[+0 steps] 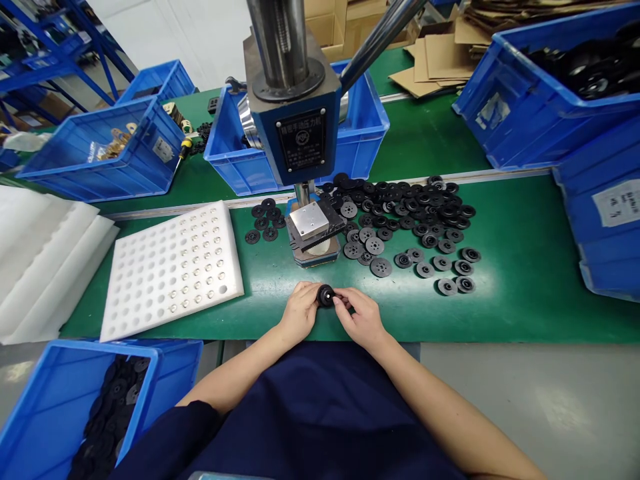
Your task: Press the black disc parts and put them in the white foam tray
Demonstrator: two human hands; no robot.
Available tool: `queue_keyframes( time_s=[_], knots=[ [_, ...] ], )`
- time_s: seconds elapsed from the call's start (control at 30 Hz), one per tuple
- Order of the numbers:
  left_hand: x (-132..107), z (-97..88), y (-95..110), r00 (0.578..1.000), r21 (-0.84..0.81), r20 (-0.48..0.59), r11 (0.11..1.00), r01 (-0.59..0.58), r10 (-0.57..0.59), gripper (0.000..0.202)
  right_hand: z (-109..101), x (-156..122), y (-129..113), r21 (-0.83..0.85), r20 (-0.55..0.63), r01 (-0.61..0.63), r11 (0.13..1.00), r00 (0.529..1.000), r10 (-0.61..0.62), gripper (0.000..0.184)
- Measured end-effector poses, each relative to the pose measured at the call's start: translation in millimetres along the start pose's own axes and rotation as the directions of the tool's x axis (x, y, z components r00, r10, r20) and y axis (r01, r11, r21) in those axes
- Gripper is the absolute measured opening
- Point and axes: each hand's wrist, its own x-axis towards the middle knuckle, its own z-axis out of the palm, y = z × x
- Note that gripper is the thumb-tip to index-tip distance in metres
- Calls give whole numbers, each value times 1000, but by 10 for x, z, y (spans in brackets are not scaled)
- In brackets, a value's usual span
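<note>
Close to the bench's front edge, my left hand [300, 312] is closed on a black round wheel-like part [325, 295] with a small bright centre. The fingers of my right hand [361, 317] are pinched together at the part's right side, touching it. Just beyond my hands stands a hand press [301, 133], its square metal block [309, 220] over the base [316, 257]. Black discs and wheels [425, 210] lie in a heap to the right of the press. Several flat black discs [265, 220] lie to its left.
A white foam tray [145, 287] with small metal pieces in part of its holes lies at the left. Blue bins [165, 157] line the back and left; another blue bin [530, 100] of black parts stands right. Cardboard sheets [440, 60] are at the back. The press lever [380, 40] slants up right.
</note>
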Motion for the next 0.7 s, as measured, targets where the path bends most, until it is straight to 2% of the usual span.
queue_keyframes(
  time_s=[0.2,0.33,0.4,0.47,0.53,0.6,0.7],
  knots=[
    [14,-17,-5,1000,4,10,1000,-8,8,27,-7,-6,10,0,5,9,1000,1000,-9,14],
    [69,-19,62,1000,-11,-16,1000,2,-2,26,-35,45,-58,13,19,-19,1000,1000,19,16],
    [77,-37,115,998,-56,-48,998,33,-36,24,-57,97,-123,22,12,-4,1000,1000,4,17],
    [66,-97,140,990,-143,-55,982,122,-130,21,-75,150,-179,41,-9,27,999,1000,-26,17],
    [70,-226,109,955,-262,-27,924,278,-295,20,-81,188,-201,70,-36,57,996,998,-54,17],
    [146,-439,32,888,-367,-36,832,416,-459,20,-72,201,-178,101,-48,75,992,996,-71,17],
    [498,-868,-100,776,-468,-206,756,457,-597,20,-45,173,-70,107,-31,61,992,998,-58,23]
  ],
)
